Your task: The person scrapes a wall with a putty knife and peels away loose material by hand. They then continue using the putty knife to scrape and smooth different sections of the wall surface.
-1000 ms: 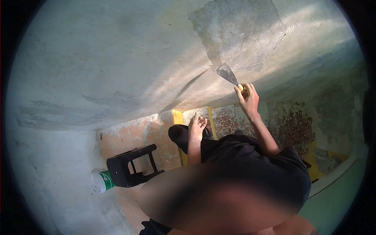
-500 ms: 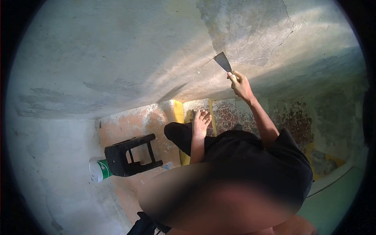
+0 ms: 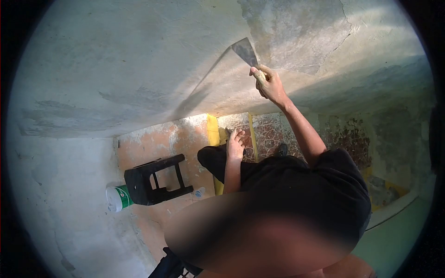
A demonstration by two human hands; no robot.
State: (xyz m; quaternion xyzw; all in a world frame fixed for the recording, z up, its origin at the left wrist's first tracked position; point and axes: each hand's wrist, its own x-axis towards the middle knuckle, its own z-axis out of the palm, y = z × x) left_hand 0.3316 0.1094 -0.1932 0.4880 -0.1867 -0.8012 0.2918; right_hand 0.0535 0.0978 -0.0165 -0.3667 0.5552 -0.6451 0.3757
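My right hand [image 3: 270,85] is closed round the pale handle of a putty knife [image 3: 245,52]. The broad grey blade points up and left, its edge at the wall [image 3: 162,69] where its long shadow begins. Beside the blade a darker grey patch [image 3: 296,32] with a cracked outline runs up the wall. Lower down, my left hand [image 3: 236,144] hangs near my knee with nothing in it, its fingers loosely apart and slightly curled.
A black plastic stool [image 3: 160,180] lies on its side to the left, touching a white and green bucket [image 3: 119,199]. Near them is a small clear plastic item [image 3: 200,192]. A yellow edge [image 3: 212,129] separates the pinkish flaking floor [image 3: 162,139] from mottled red tiles [image 3: 273,134].
My right hand has moved up and to the left along the wall with the putty knife. The fingers of my left hand have curled a little more.
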